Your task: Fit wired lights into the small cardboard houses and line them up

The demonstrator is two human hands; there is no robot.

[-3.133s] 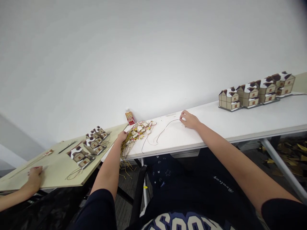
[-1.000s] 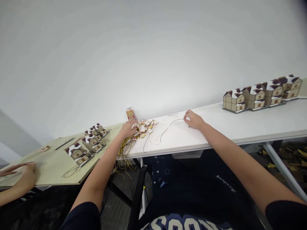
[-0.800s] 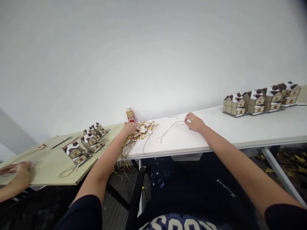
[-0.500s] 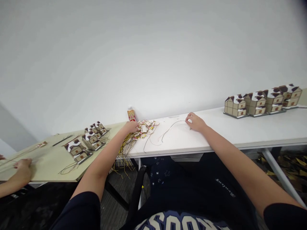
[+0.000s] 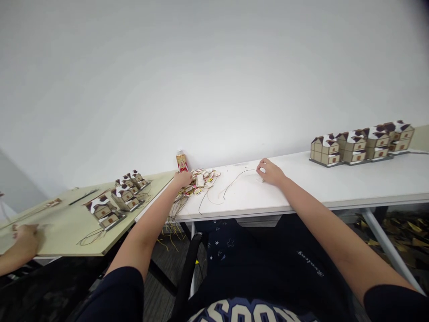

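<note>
Bright, even, diffuse light with faint shadows; wide-angle view bends the edges, top right corner darkened, detail soft.

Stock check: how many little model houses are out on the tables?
8, maybe more hidden: four in a row at the white table's far right, four clustered on the beige table at the left.

No legible text (trouser print blurred)

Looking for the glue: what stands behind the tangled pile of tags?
A small red-labelled tube stands upright behind the pile of tags, against the wall. The left hand covers the pile's near-left edge.
</note>
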